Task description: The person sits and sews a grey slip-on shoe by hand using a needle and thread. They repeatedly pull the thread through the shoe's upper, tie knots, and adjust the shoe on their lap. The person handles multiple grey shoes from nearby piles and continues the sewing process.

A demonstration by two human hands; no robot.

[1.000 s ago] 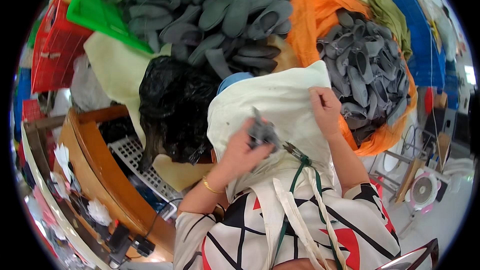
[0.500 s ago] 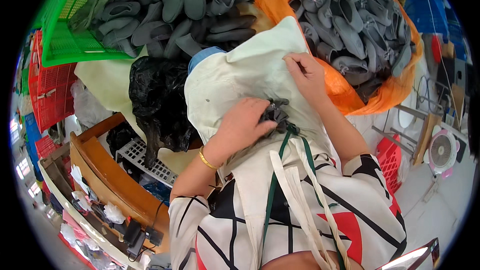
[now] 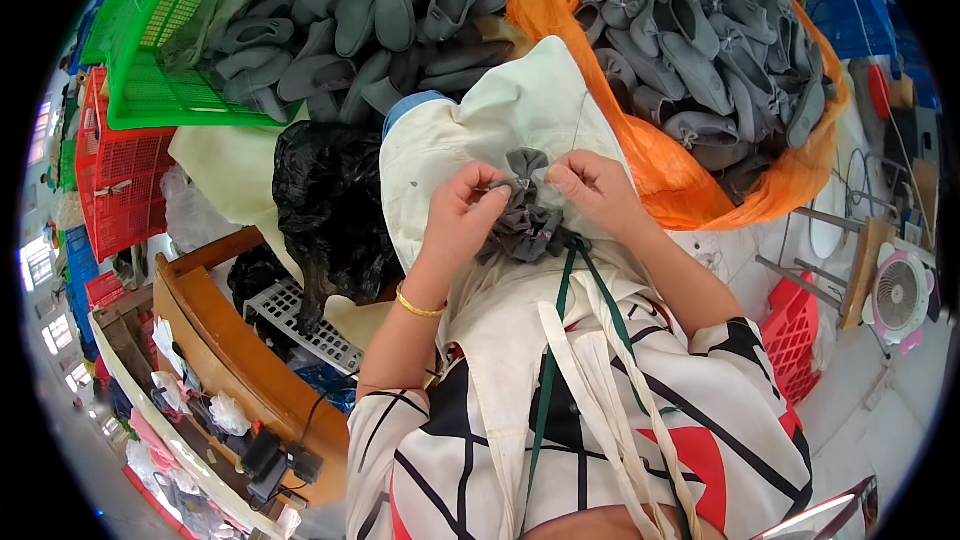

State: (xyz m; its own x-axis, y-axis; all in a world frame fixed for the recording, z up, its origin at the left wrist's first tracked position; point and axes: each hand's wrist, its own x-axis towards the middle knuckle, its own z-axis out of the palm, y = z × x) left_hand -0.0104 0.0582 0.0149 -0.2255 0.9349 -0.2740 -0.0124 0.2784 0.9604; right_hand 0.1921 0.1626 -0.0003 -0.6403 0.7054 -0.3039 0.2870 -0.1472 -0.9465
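Note:
On the cream apron point(image 3: 415, 165) across my lap lies a small heap of grey fabric bows point(image 3: 528, 230). My left hand point(image 3: 462, 215) pinches the edge of one grey fabric bow between thumb and fingers, just above the heap. Facing it from the other side, my right hand point(image 3: 598, 195) has its thumb and fingertips pressed together close to the same bow. Whatever is in that pinch is too small to make out. A thin line like thread shows faintly above the right fingers.
Grey shoes point(image 3: 395, 5) fill a green basket point(image 3: 185, 95) ahead on the left. An orange sack point(image 3: 650, 175) ahead on the right holds more grey shoes, some with bows. A black plastic bag point(image 3: 325, 200) and a wooden drawer point(image 3: 225, 330) are at left; a fan point(image 3: 898, 290) stands at right.
My right hand has come down and inward from the apron's far right side to the bows. The left hand has lifted off the heap with a bow pinched in its fingers.

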